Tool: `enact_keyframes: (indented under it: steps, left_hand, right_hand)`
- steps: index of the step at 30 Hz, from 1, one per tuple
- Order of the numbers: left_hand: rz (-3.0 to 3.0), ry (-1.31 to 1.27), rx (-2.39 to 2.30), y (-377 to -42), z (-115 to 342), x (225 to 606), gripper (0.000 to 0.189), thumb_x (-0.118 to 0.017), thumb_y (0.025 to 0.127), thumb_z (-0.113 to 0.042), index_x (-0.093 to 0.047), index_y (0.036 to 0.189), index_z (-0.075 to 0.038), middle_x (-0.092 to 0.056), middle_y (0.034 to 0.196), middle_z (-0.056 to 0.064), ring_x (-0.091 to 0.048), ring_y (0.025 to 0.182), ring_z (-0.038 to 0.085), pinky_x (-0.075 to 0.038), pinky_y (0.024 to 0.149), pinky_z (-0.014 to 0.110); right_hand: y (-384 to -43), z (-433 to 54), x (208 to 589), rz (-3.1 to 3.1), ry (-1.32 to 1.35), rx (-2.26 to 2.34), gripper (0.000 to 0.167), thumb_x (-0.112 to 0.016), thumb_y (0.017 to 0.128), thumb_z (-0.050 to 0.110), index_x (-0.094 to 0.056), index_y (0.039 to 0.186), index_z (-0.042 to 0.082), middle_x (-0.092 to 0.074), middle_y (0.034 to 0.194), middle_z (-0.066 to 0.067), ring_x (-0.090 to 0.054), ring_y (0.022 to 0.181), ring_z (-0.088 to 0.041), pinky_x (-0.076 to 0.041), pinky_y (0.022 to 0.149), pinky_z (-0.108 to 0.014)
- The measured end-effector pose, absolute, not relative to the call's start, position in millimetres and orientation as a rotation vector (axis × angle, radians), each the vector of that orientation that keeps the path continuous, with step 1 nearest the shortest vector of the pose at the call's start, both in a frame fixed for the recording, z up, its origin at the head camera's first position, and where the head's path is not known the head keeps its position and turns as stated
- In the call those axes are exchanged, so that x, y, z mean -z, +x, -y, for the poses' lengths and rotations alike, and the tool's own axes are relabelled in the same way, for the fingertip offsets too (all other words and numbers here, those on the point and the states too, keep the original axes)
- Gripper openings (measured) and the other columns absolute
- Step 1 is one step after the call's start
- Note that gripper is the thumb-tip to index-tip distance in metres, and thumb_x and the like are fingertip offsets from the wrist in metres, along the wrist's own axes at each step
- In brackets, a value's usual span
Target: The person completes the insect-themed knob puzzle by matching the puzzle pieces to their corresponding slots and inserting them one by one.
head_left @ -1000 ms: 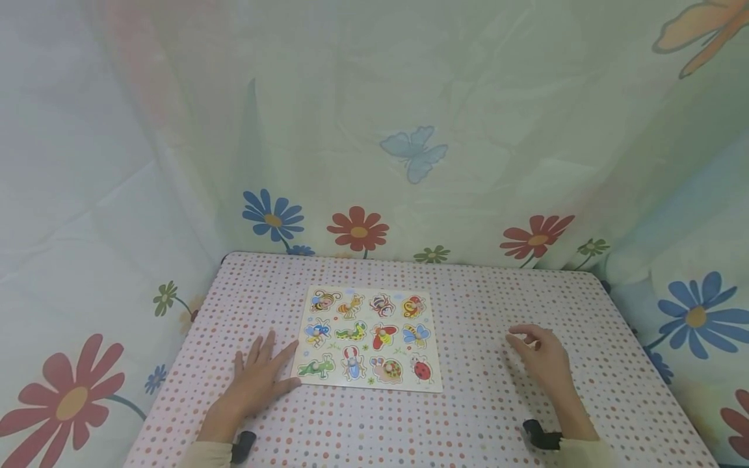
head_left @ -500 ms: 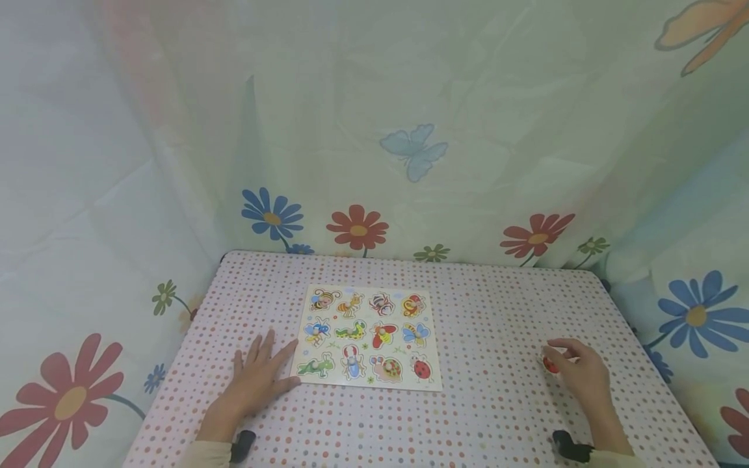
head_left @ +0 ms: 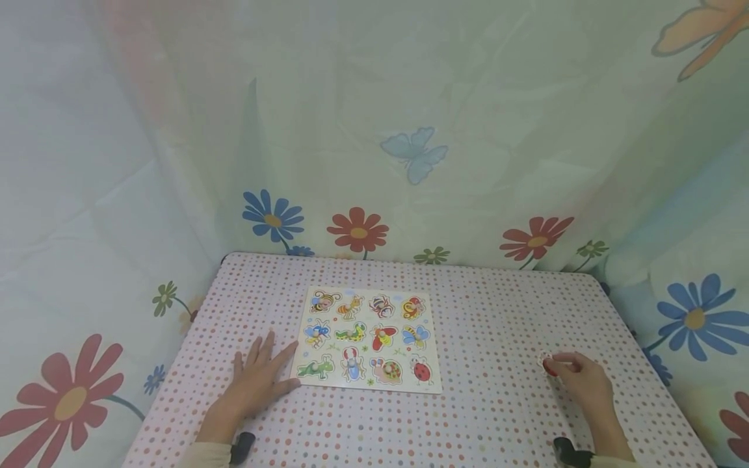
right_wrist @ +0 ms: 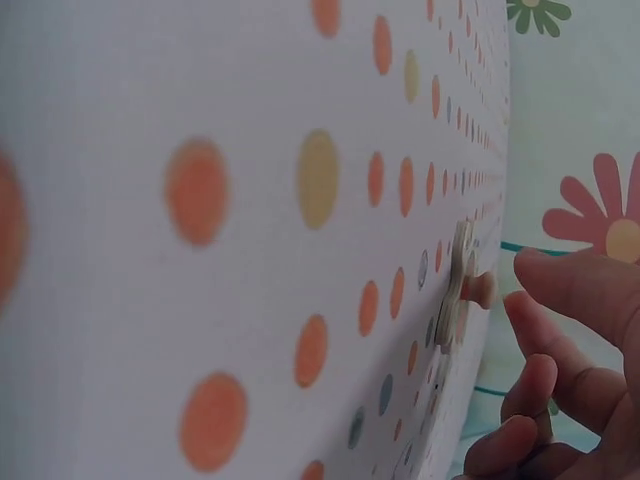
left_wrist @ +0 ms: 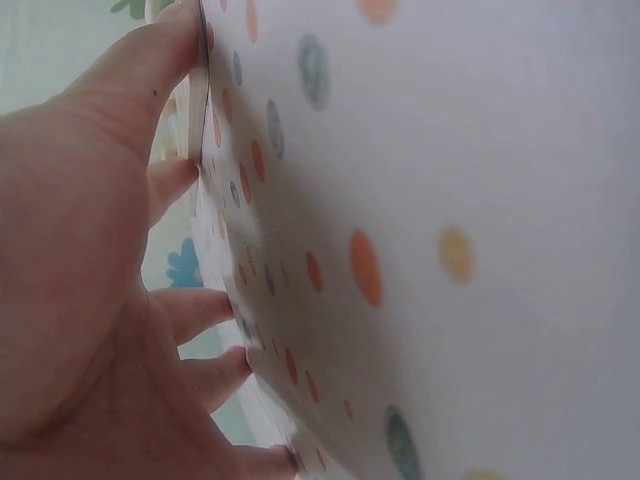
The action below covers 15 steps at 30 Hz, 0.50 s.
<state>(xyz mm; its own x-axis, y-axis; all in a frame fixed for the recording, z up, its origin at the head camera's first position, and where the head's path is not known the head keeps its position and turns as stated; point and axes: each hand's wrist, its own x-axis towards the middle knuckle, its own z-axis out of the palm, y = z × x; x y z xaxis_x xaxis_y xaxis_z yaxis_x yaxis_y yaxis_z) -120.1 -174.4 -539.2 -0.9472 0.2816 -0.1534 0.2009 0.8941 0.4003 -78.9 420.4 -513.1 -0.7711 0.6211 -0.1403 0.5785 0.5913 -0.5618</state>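
A flat puzzle board (head_left: 404, 385) with rows of insect pictures lies on the dotted table, and small knobs show on several pieces. My left hand (head_left: 251, 383) rests spread at its left edge, thumb and forefinger touching the board, as the left wrist view (left_wrist: 190, 110) also suggests. Further right, a small red puzzle piece (head_left: 547, 365) lies apart from the board. In the right wrist view its wooden knob (right_wrist: 480, 290) stands up from the table. My right hand (head_left: 588, 383) is over it, thumb and forefinger just short of the knob, other fingers loosely bent.
The table (head_left: 486, 416) wears a dotted cover. Printed curtains (head_left: 328, 162) with flowers and butterflies stand close behind it and along both sides. A black strap fitting (head_left: 570, 453) sits at the right wrist.
My right hand has moved right and a little nearer to me, and the red piece has come into sight beside its fingertips. My left hand and the board stay where they were.
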Motion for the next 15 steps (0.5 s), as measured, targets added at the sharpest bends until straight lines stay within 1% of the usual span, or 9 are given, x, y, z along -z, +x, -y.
enact_keyframes:
  steps: [3, 8, 12, 15]
  left_hand:
    - [-2.853, 0.365, -0.568, -120.2, 174.1, 538.7, 0.08, -0.06, 0.09, -0.063, -0.035, 0.157, -0.028, -0.004, 0.165, 0.021, -0.001, 0.148, 0.048, 0.006, 0.108, 0.076]
    - [-2.848, 0.358, -0.574, -120.1, 174.1, 538.4, 0.079, -0.061, 0.09, -0.062, -0.035, 0.157, -0.028, -0.004, 0.165, 0.021, 0.0, 0.148, 0.048, 0.006, 0.108, 0.076]
    - [-2.848, 0.355, -0.579, -120.2, 173.7, 538.3, 0.079, -0.061, 0.09, -0.062, -0.036, 0.157, -0.028, -0.004, 0.165, 0.021, 0.0, 0.148, 0.048, 0.007, 0.108, 0.076]
    - [-2.842, 0.357, -0.584, -119.9, 173.8, 538.0, 0.08, -0.061, 0.09, -0.062, -0.036, 0.157, -0.028, -0.005, 0.165, 0.021, 0.0, 0.148, 0.048, 0.007, 0.108, 0.075]
  right_hand:
    - [-78.4, -419.8, 514.3, 2.731, -1.062, -0.931, 0.041, -0.066, 0.095, 0.026, -0.059, 0.118, -0.007, -0.053, 0.096, -0.023, -0.051, 0.082, -0.033, -0.039, 0.055, -0.034]
    - [-78.1, -419.9, 517.3, 2.712, -1.086, -0.941, 0.039, -0.067, 0.095, 0.025, -0.059, 0.116, -0.007, -0.055, 0.1, -0.026, -0.052, 0.084, -0.035, -0.039, 0.053, -0.033]
    - [-78.0, -420.7, 519.0, 2.703, -1.086, -0.938, 0.039, -0.067, 0.094, 0.025, -0.06, 0.116, -0.006, -0.056, 0.099, -0.025, -0.053, 0.082, -0.035, -0.038, 0.052, -0.032]
    - [-78.9, -422.4, 522.4, 2.703, -1.11, -0.936, 0.039, -0.067, 0.095, 0.025, -0.06, 0.117, -0.006, -0.056, 0.097, -0.024, -0.052, 0.081, -0.033, -0.039, 0.054, -0.033]
